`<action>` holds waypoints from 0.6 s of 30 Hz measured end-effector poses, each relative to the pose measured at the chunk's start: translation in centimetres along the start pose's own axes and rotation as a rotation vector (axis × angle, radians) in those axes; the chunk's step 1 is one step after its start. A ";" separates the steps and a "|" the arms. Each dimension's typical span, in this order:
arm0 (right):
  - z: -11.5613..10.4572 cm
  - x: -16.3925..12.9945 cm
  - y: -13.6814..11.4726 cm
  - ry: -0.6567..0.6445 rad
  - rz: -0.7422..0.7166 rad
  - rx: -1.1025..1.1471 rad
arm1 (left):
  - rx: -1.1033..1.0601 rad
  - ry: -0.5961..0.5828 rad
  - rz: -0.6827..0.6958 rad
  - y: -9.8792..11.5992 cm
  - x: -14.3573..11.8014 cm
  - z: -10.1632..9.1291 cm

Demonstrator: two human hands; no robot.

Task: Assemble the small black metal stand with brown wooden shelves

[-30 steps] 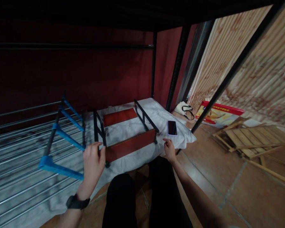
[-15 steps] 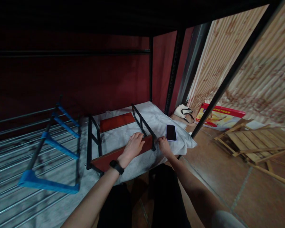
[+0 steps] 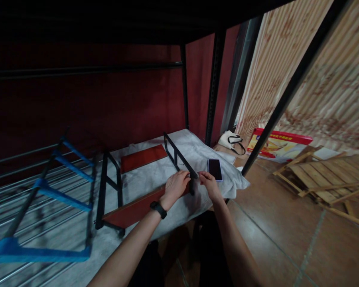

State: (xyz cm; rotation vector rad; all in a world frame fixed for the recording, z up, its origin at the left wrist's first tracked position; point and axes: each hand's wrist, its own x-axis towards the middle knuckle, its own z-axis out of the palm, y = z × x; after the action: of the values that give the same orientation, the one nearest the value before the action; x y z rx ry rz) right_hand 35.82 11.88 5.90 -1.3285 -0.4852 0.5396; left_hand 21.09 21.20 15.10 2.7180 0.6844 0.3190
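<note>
While the white sheet [image 3: 155, 175] covers mid-frame, the rack [image 3: 143, 179] lies on it at centre, red board along its near edge. Left hand [image 3: 176, 186] closes over the rack's right corner; right hand [image 3: 208, 184] pinches the same black end rail. Phone [image 3: 215, 169] lies just right.

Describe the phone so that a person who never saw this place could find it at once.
Look at the white cloth spread over the wire shelf under the dark frame. Near its right end, just beyond the right hand, lies the phone, flat with its dark screen up. It is the only small, glossy black rectangle with a pale edge there; its neighbours are red-brown boards and black metal frames.
</note>
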 end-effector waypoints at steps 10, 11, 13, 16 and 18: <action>1.2 -0.3 -1.6 -0.129 -0.209 -0.141 | 0.071 -0.059 0.008 0.0 0.4 0.0; 1.2 -0.2 -1.8 -0.148 -0.257 -0.187 | 0.081 -0.066 0.009 0.0 0.4 0.0; 1.1 -0.2 -2.3 -0.180 -0.343 -0.276 | 0.088 -0.068 -0.001 -0.1 0.5 0.0; 1.0 -0.1 -3.0 -0.217 -0.413 -0.386 | 0.075 -0.056 -0.031 -0.3 0.6 0.2; 1.0 0.0 -3.2 -0.245 -0.431 -0.427 | 0.047 -0.047 -0.071 -0.5 0.6 0.3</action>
State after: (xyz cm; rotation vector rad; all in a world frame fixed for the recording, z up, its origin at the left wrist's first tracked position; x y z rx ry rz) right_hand 35.52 12.20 9.22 -1.5078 -1.1067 0.2432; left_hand 21.53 21.84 14.72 2.7287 0.7823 0.2236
